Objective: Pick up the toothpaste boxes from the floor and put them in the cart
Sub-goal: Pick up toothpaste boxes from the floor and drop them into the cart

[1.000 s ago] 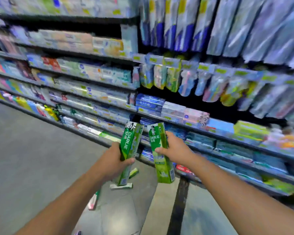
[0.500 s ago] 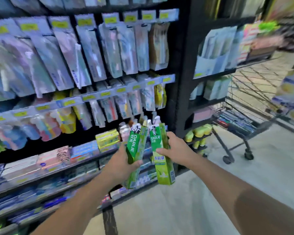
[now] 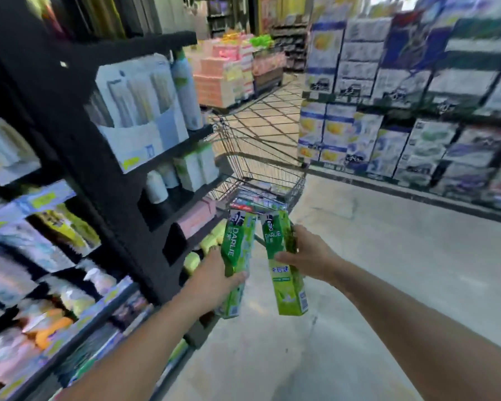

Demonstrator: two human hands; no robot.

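toothpaste boxes are in both my hands, held upright in front of me, just short of the cart (image 3: pixel 297 188). my left hand (image 3: pixel 214 277) has its fingers wrapped around the middle of the left box (image 3: pixel 237 250), and my right hand (image 3: pixel 308 256) has its fingers closed around the right box (image 3: pixel 284 270), thumb across the front face. the two green boxes lean toward each other at the top and sit close together without clearly touching. the wire cart stands ahead beside the end of the black shelf (image 3: pixel 104 157), and packs already lie in its basket. i judge this as the carry step, with the drop not yet done. next i need to reach over the near rim, lower both boxes inside, and only then loosen my fingers.
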